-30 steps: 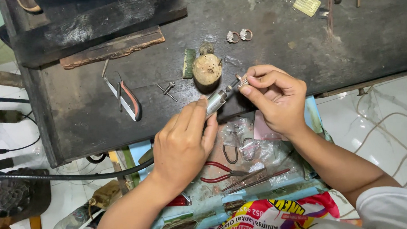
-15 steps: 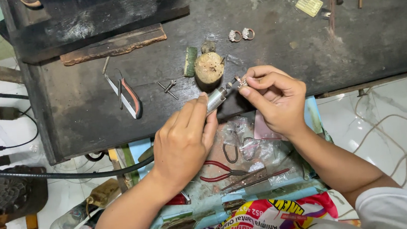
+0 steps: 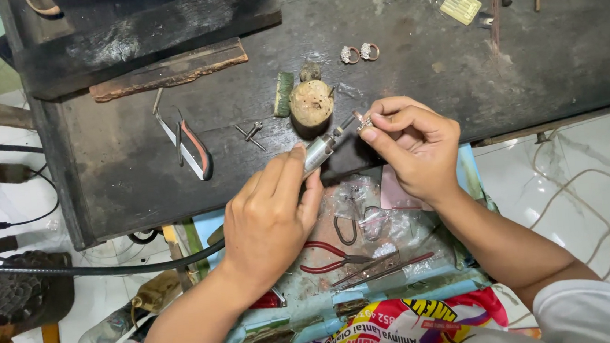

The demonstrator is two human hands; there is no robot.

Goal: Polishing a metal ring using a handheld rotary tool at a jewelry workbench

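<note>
My left hand (image 3: 269, 219) is wrapped round a silver handpiece (image 3: 320, 150), thumb and fingers closed on its barrel, tip pointing up-right. A black hose (image 3: 85, 269) runs from under that hand off to the left edge. My right hand (image 3: 413, 147) pinches a small ring (image 3: 365, 122) btwn thumb and forefinger, other fingers curled in; ring sits right at the handpiece tip, touching or nearly so, can't tell which. Both are over the front edge of the dark bench (image 3: 459, 84), just below a round wood peg (image 3: 311, 103).

A green block (image 3: 283, 94) stands just left of the peg. Two more rings (image 3: 359, 53) lie side by side further back on the bench, well apart from my hands. Pliers w/ orange grips (image 3: 192, 144) lie to the left, a couple of small bits (image 3: 250, 134) btwn them and the peg. A yellow card (image 3: 460, 5) is at the back right.

Below the bench edge, under my wrists, a tray (image 3: 374, 290) holds red-handled pliers (image 3: 327, 256) and clear plastic bags (image 3: 390, 223). Plastic bottles (image 3: 106, 336) lie on the floor at lower left.
</note>
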